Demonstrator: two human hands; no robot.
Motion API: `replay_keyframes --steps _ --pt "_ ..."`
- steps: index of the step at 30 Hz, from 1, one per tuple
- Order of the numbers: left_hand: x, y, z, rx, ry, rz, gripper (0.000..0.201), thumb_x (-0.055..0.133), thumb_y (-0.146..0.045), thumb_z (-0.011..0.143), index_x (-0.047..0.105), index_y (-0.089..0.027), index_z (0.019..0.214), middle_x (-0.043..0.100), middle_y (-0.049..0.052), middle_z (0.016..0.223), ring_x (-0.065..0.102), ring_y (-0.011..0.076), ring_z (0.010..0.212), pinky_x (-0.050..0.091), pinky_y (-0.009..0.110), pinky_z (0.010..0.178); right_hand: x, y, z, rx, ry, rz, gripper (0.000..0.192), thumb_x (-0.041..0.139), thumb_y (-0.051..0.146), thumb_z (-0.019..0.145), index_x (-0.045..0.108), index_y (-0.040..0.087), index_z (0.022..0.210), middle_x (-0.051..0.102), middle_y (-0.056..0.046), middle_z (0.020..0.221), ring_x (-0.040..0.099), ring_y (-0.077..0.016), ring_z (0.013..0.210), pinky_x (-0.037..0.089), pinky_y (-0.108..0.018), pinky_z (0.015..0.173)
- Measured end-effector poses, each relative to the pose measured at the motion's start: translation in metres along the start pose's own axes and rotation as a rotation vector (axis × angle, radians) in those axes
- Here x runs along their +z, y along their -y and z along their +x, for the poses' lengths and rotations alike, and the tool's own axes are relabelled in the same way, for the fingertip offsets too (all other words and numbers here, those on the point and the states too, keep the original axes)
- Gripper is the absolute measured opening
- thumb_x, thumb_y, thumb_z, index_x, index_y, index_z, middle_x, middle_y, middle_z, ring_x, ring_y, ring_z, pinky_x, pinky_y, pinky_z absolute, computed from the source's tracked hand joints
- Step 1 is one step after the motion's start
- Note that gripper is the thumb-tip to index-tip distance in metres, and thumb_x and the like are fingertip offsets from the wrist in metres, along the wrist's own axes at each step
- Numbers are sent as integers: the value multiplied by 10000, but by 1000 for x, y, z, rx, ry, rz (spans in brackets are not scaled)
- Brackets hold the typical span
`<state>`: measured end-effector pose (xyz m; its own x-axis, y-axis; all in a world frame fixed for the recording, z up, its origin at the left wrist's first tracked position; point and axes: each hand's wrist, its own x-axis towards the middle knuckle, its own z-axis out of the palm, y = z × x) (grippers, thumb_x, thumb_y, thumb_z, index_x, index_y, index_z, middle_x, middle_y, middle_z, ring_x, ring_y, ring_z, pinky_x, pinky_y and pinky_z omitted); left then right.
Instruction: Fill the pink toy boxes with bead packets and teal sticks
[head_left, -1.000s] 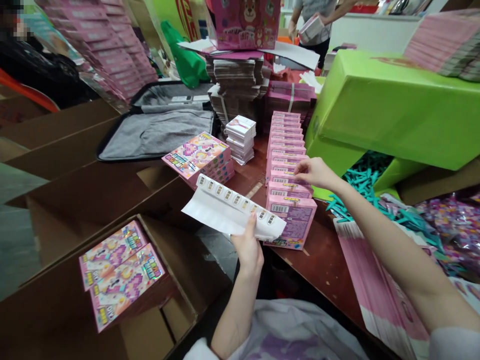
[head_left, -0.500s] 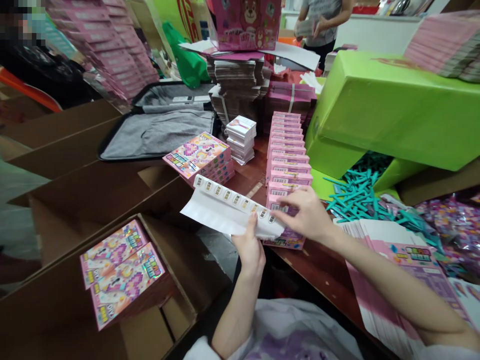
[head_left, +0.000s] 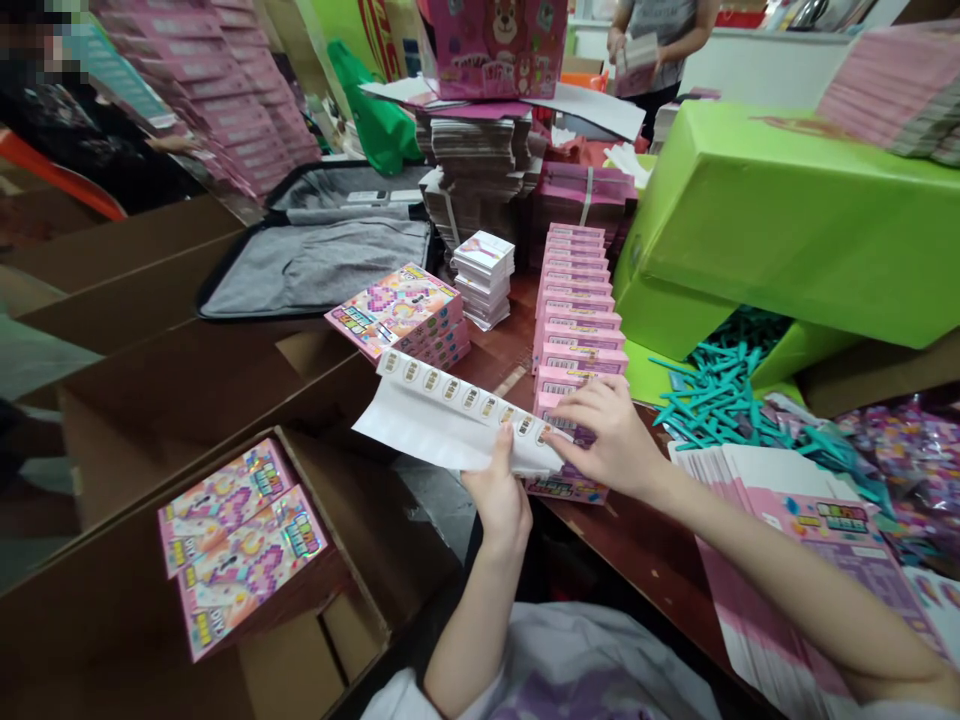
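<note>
Paper sheet (head_left: 420, 432), white and folded over lengthwise, is at the centre of the frame in the head view, tilted down toward the right, with a row of small oval labels (head_left: 451, 389) in dark print along its upper strip. The left hand (head_left: 499, 500), just below centre, grips it near its right end, thumb on top and the other fingers underneath. The right hand (head_left: 611, 435), right of centre, has its thumb and index fingertip at the last label; I cannot tell whether a label is pinched between them.

Just behind the right fingers, a row of upright pink cardboard boxes (head_left: 581, 335) runs up the frame along the reddish-brown desk (head_left: 645, 545). Left of that row are a squat pile of white cards (head_left: 484, 275) and a stack of colourful printed boxes (head_left: 401, 305). At the right edge, a bright green carton (head_left: 787, 230) stands behind scattered teal plastic sticks (head_left: 724, 390). In the lower left, an open brown cardboard carton (head_left: 341, 540) holds more printed boxes.
</note>
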<state>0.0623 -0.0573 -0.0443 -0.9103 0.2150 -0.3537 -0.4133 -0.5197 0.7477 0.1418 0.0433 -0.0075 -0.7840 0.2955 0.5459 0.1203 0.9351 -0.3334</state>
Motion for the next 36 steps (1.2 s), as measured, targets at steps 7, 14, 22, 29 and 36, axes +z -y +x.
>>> replay_keyframes --steps 7,14,22,29,36 --pt "0 10 8 -26 -44 10 514 747 -85 688 589 -107 1176 628 135 1227 625 229 1097 502 376 971 3 7 -9 -287 -110 -160 157 548 150 860 674 232 817 700 19 815 579 -161 822 322 -433 945" --pt "-7 11 20 -9 -82 42 517 742 -69 691 591 -123 1182 596 119 1286 595 206 1150 462 355 1024 -27 -102 50 288 -191 2 151 663 307 780 681 177 706 695 -46 727 627 -178 684 475 -327 693" --pt "-6 9 9 -55 -61 50 472 726 -54 707 605 -127 1157 597 108 1289 594 200 1153 461 351 1031 -4 -153 67 292 162 114 64 710 219 713 713 169 673 688 -23 661 606 -144 599 462 -282 610" --pt "-6 10 6 -81 -44 34 498 718 -67 722 583 -133 1197 592 110 1294 582 205 1169 457 351 1033 0 -147 63 186 -54 -383 427 776 352 687 706 191 1077 699 -54 684 617 -244 692 380 -512 891" --pt "-2 6 2 -82 -8 22 473 714 -60 711 596 -112 1165 616 119 1253 592 227 1152 456 371 1030 8 -28 21 3 0 91 226 671 380 797 705 171 874 704 -22 743 598 -149 672 391 -335 767"
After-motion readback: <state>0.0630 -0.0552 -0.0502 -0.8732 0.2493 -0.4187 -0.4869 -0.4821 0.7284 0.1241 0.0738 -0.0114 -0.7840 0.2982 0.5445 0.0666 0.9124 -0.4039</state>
